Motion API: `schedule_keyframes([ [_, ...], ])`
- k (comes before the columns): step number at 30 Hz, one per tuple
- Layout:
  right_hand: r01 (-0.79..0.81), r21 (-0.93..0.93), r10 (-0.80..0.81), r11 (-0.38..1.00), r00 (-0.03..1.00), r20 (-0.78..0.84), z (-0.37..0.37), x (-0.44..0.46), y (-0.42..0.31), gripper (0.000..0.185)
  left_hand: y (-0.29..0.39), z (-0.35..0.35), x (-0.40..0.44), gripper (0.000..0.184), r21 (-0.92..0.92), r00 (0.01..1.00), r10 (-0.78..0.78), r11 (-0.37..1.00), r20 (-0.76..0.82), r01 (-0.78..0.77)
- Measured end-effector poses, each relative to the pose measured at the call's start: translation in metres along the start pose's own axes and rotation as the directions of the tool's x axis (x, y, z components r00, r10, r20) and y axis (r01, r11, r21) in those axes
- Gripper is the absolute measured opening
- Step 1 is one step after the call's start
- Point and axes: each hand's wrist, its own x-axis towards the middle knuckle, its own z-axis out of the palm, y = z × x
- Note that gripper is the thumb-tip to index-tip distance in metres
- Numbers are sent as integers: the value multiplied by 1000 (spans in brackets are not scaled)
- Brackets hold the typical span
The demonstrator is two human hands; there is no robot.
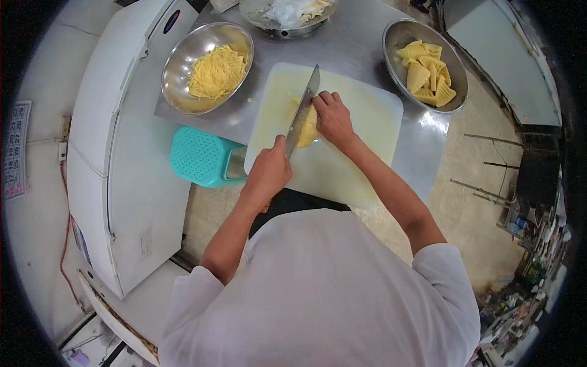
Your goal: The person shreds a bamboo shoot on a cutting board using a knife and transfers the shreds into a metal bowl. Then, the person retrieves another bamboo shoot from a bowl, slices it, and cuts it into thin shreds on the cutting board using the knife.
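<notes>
Gripping a kitchen knife (303, 113) by its handle, the person's left hand (267, 172) has its fingers wrapped closed. The blade slants across a white cutting board (370, 110), along the left side of a yellow bamboo shoot piece (308, 129). The right hand (333, 117) rests on that piece, its fingers bent and close together; whether the thumb pinches it, one cannot tell. The board lies on a metal table (420, 147). To its left, a steel bowl (174, 73) holds fine yellow shreds (217, 72); to its right, a second bowl (394, 43) holds larger bamboo shoot chunks (431, 73).
</notes>
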Motion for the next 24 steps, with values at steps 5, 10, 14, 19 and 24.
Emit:
schedule_keyframes([
  [5, -8, 0, 8, 1000, 1000, -19, 4, -1, 2, 31, -14, 17, 14, 35, 58, 1000, 17, 998, -17, -16],
  [10, -25, 18, 25, 1000, 1000, -16, 5, 0, 1, 31, -7, 14, 5, 42, 38, 1000, 15, 999, 10, -15],
  [14, 15, 27, -13, 1000, 999, -49, 3, -3, 2, 30, -7, 7, 0, 40, 18, 1000, 17, 1000, 11, -17],
  [19, 16, 17, -15, 1000, 999, -39, 9, -5, 3, 31, -11, 16, 9, 36, 55, 1000, 29, 998, 1, -29],
  [24, -5, 46, 7, 999, 999, -53, 8, -3, 4, 31, -4, 8, 4, 38, 25, 999, 24, 999, -24, -24],
])
